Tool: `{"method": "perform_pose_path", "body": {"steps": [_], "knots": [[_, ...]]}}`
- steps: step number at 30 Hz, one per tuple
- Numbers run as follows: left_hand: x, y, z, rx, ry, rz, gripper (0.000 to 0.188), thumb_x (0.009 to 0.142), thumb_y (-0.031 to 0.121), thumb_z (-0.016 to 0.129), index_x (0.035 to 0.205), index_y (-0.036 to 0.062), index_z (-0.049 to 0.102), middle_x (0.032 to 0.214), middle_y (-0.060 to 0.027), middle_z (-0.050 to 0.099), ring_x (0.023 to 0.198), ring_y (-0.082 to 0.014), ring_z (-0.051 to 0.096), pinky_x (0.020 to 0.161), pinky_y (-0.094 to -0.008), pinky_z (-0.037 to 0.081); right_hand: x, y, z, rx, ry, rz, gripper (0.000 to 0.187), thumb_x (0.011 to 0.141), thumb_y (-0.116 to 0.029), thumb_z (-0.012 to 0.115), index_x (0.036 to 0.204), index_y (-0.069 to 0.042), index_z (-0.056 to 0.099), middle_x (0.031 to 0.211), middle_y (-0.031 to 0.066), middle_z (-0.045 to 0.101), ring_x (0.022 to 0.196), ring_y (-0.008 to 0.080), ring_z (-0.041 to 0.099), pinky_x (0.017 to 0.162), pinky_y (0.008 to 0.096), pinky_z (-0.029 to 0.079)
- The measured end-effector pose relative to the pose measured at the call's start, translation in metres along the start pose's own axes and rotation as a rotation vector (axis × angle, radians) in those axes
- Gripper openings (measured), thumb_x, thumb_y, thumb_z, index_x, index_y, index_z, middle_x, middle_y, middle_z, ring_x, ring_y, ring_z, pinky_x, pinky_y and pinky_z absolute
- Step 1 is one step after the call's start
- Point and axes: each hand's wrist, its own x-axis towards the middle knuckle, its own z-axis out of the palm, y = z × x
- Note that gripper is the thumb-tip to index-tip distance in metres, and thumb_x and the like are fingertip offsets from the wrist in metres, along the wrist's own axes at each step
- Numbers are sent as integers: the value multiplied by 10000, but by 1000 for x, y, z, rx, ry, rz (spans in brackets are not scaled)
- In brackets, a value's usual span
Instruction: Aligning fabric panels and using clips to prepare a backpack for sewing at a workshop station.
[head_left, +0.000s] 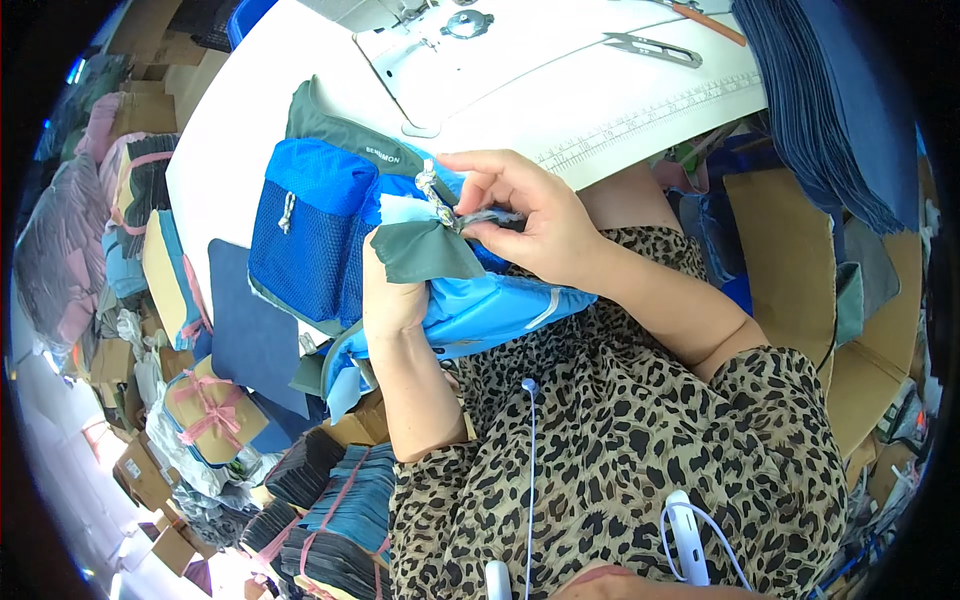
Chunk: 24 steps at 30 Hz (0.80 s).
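Note:
A blue bag (pixel 312 235) with mesh pockets and dark green panels lies across the table edge and my lap. My left hand (pixel 396 298) grips it from below, and a dark green fabric flap (pixel 425 252) hides most of its fingers. Thumb and fingers of my right hand (pixel 535 215) are closed on a thin grey strip (pixel 490 216) at the flap's upper edge. Beside these fingertips a speckled white cord (pixel 430 185) stands up from the fabric. Another short cord (pixel 287 212) hangs on the bag's front. Lighter blue cloth (pixel 480 312) drapes below my hands.
The white sewing table (pixel 230 130) carries thread snips (pixel 655 48), an orange-handled tool (pixel 715 22) and a printed ruler. Dark blue fabric pieces (pixel 830 100) are stacked at the right, above an open cardboard box (pixel 785 260). Tied fabric bundles (pixel 345 500) lie at the lower left.

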Motion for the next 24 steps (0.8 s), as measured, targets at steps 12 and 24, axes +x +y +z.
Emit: {"method": "perform_pose_path", "body": {"steps": [12,24], "knots": [[-7,7,20,63,70,121,154,758,37,668,898,-16,627,833,-52,642,705,-88,580,629,-212,457,-5,2,5,101,136,89,509,782,86,597,1254,-38,451,883,26,510,839,96,547,826,251,472],[-3,0,3,83,21,48,121,762,35,662,863,-13,614,806,-36,623,688,-78,554,612,-217,444,-1,-10,-14,-506,-14,57,142,744,-126,674,839,-32,627,722,50,533,628,173,508,564,273,392]]}}
